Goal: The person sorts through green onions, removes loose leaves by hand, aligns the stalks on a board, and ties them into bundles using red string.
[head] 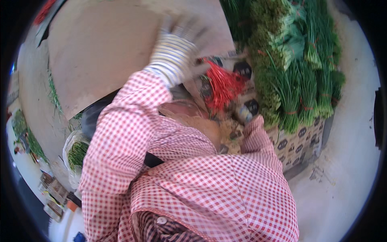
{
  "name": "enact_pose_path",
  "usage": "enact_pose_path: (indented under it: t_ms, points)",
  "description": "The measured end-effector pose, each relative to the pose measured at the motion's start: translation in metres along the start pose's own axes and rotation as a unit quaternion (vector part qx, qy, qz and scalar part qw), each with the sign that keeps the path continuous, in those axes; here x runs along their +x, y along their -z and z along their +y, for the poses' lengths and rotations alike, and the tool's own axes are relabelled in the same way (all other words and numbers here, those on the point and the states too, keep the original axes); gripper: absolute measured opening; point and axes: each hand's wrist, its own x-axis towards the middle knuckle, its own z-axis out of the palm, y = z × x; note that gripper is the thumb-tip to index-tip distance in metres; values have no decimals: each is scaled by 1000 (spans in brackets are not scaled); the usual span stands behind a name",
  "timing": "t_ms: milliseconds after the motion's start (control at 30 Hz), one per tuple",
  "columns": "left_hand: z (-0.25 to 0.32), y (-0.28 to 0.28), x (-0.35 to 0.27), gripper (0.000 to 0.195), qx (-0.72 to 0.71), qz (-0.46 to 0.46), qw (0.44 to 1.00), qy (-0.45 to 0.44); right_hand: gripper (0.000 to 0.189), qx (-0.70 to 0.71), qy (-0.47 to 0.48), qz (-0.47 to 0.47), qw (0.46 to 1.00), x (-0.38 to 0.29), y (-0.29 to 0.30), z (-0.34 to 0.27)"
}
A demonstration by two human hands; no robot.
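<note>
My left hand (177,50), in a white glove with blue and yellow stripes, is over the near right part of a broad tan board (102,57). Its fingers are spread and blurred, and nothing shows in them. A bunch of thin red ties (222,86) lies just right of that hand, on a printed sheet with dark hexagons. My right hand (243,114), gloved too, is low beside the near end of the ties. Blur and its small size hide what its fingers do. Tied bundles of long green stalks, like chives (291,104), are stacked right of it.
Leafy, paler green bundles (287,39) lie among the stack on a printed box (297,145). At left stands a white plastic bag (72,157) of green stalks. Loose green scraps (53,90) lie along the board's left edge. Pale floor (347,181) runs along the right.
</note>
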Motion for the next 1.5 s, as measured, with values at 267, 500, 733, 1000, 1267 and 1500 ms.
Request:
enact_pose_path:
  t_ms: [267,500,733,1000,1267,1500]
  points:
    - [-79,11,-19,73,-30,50,998,6,28,-611,-61,102,782,-143,17,55]
    - [-243,50,-147,74,-24,-15,945,326,20,-671,503,116,533,-194,-154,-121]
    - [-288,58,-357,72,-110,96,795,589,25,-665,705,13,247,-131,-398,-325]
    - [-176,84,-516,56,-91,205,773,593,40,-715,574,32,398,-45,-485,-388]
    - [-48,106,-465,52,-198,297,756,548,87,-762,535,136,339,-34,-543,-266]
    - [29,128,-459,48,-228,352,747,515,88,-835,494,44,239,-45,-542,-265]
